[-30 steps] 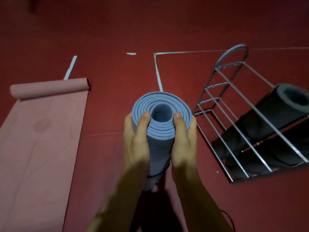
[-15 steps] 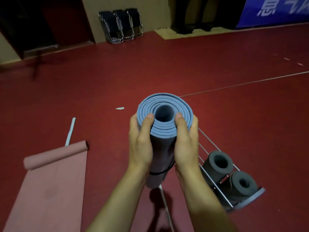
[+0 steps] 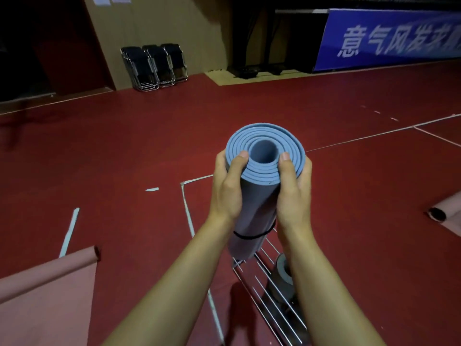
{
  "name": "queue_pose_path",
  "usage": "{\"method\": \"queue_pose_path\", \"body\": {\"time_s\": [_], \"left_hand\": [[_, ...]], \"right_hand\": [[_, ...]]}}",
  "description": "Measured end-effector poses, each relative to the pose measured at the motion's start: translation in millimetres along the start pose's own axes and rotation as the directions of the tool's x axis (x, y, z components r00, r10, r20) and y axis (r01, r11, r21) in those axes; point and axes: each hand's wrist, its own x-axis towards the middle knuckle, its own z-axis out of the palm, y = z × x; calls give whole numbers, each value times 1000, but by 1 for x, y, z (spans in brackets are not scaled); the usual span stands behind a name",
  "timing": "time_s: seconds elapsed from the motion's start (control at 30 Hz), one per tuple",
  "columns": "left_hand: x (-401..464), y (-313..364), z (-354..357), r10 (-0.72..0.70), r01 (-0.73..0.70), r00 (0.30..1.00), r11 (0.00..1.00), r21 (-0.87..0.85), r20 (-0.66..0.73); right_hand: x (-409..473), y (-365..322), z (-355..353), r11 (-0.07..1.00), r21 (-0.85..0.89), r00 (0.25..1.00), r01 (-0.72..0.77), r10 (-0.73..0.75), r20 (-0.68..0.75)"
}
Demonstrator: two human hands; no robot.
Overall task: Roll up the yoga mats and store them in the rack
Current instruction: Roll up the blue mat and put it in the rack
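Since half a second ago the view has tipped up and the blue rolled mat [image 3: 259,196] has come nearer the wire rack [image 3: 274,290], its lower end now just over the rack's top bars at about 6 o'clock from the hands, where before the rack lay off at 4 o'clock. The left hand [image 3: 228,188] and right hand [image 3: 293,193] each curl round the roll's upper end, thumbs pressed onto the spiral face, holding it upright and a little tilted. A black band [image 3: 252,236] rings the roll lower down. The risk, as I judge it, is the lower end catching on a bar instead of passing between two, since the forearms hide the entry. A grey rolled mat [image 3: 283,272] already sits in the rack at 5 o'clock and may block the slot. Two pink mats [image 3: 45,303] [image 3: 446,216] lie on the floor, only partly rolled.
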Motion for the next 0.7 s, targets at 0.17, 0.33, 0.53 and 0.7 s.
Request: {"method": "queue_pose_path", "body": {"time_s": [0.17, 0.33, 0.53, 0.7], "left_hand": [[52, -47, 21, -63, 65, 995, 998, -20, 79], [117, -109, 38, -142, 141, 974, 990, 19, 177], [180, -197, 52, -296, 280, 922, 955, 98, 248], [206, -260, 57, -407, 382, 875, 913, 144, 261]], "right_hand": [[48, 40, -7, 998, -60, 996, -10, 5, -84], [104, 95, -12, 991, -127, 983, -49, 26, -180], [156, 171, -19, 966, -192, 958, -175, 122, -258], [185, 228, -36, 949, -167, 932, -267, 211, -294]]}}
